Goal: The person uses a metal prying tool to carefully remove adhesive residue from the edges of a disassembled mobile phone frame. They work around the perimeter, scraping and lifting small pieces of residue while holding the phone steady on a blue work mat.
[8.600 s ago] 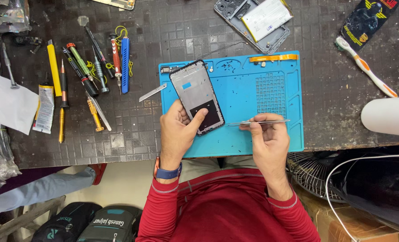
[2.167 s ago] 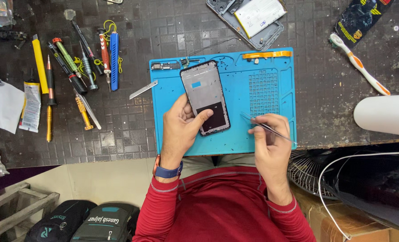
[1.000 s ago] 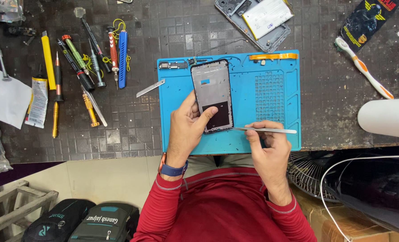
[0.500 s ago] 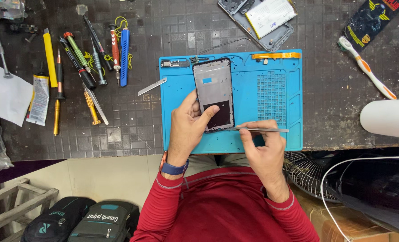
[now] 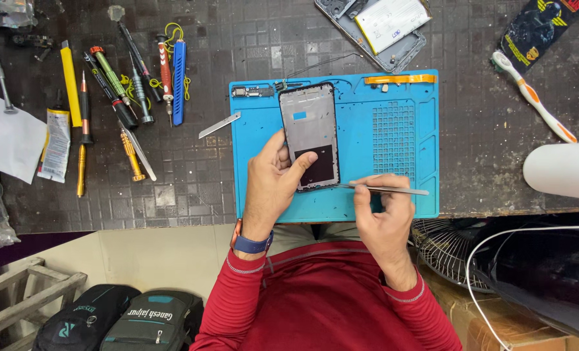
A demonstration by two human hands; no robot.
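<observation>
**Phone frame pinned on repair mat, tweezers at its lower edge**

Head view. The left hand (image 5: 273, 179) lies on the blue repair mat (image 5: 406, 140), fingers spread over the lower left part of the phone frame (image 5: 309, 127) and thumb pressing on its dark lower panel; it pins the frame down rather than closing around it. The frame lies flat in the left half of the mat, long side running away from the person, tilted slightly.

The right hand (image 5: 384, 214) pinches a pair of metal tweezers (image 5: 384, 189) between thumb and fingers. The tweezers lie nearly level, the tip at the frame's lower right corner; contact cannot be confirmed.

On the mat's far edge sit a small circuit board (image 5: 249, 91) and an orange flex strip (image 5: 400, 78). Left of the mat, a metal blade (image 5: 218, 125) lies just beside it, and a row of screwdrivers (image 5: 124, 91) lies further off. Beyond the mat rests an opened phone body with battery (image 5: 384, 29). A toothbrush (image 5: 533, 97) lies well to the right.
</observation>
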